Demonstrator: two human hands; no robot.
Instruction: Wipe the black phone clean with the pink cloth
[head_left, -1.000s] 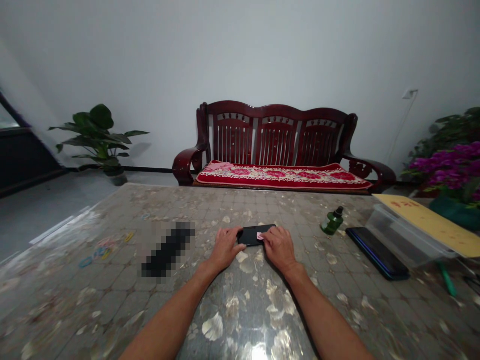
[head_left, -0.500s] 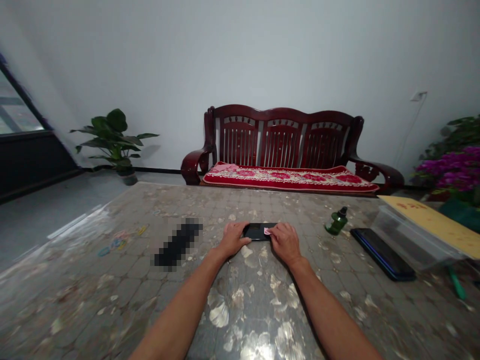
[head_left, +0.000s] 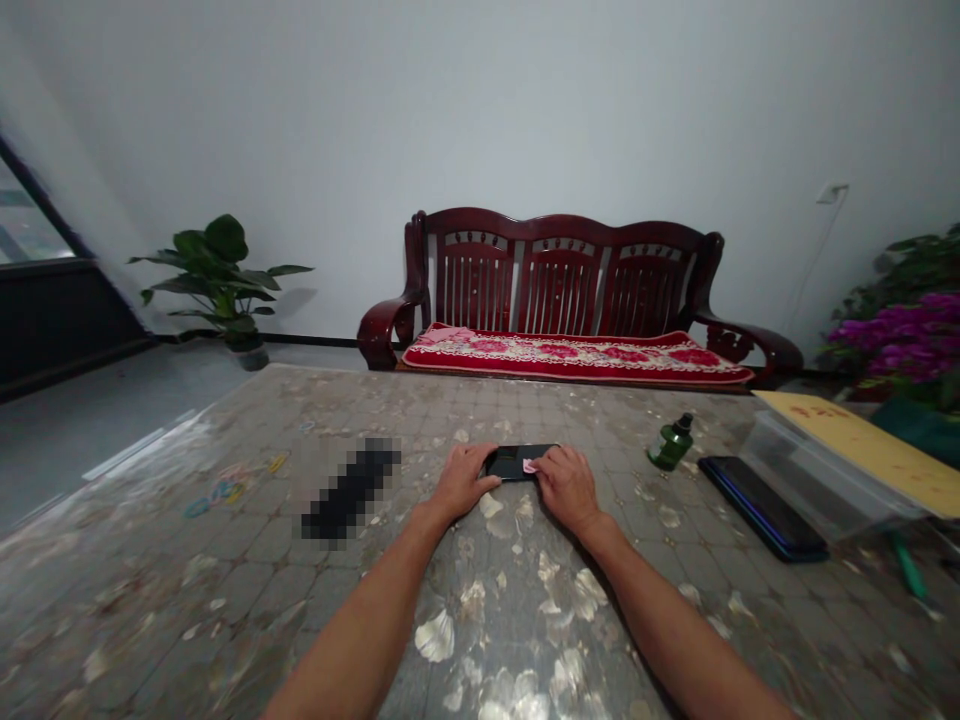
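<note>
A black phone (head_left: 514,461) lies flat on the patterned table (head_left: 480,590) ahead of me. My left hand (head_left: 463,480) rests on the table, its fingers curled against the phone's left end. My right hand (head_left: 566,485) sits at the phone's right end and pinches a small pink piece (head_left: 529,466) against the screen. Both forearms reach forward from the near edge.
A small green bottle (head_left: 670,443) stands to the right, beside a second dark phone (head_left: 763,505), a clear plastic box (head_left: 814,480) with a yellow lid and a green pen (head_left: 907,566). Coloured rubber bands (head_left: 225,488) lie to the left. A wooden bench (head_left: 570,300) stands beyond.
The view shifted slightly as my head moved. Both hands stay on the phone, the right still pinching the pink piece.
</note>
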